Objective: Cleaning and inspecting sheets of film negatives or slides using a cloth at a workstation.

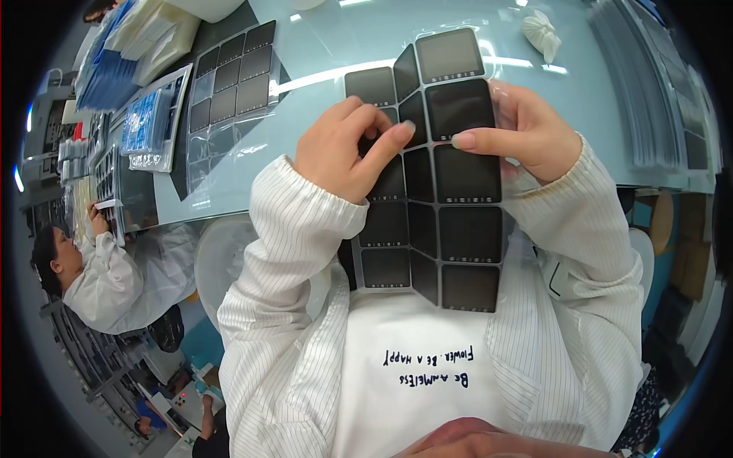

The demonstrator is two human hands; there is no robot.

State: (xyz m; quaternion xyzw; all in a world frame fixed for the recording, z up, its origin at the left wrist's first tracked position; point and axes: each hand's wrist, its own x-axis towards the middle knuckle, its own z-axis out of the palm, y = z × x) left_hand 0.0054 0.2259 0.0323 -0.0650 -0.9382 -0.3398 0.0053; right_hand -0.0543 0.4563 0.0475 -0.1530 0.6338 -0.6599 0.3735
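Looking down from the head view, you have the sheet (467,179) between your hands, its long axis running from the table (321,42) toward your body, the near end in front of your shirt (416,336). Both hands sit at its farther half, neither clearly nearer: your right hand (537,136) is at the right edge, grasping it with the thumb on the face and the fingers behind; your left hand (334,149) lies over the left column, fingers curled, thumb reaching to the middle one. You cannot tell here whether that left hand pinches the sheet or only presses on it.

The sheet carries three columns of dark, glossy, round-cornered panels with pale seams and small light marks along their lower edges. Its middle column slants between two folds, looking narrow; the farthest right panel looks greyer.
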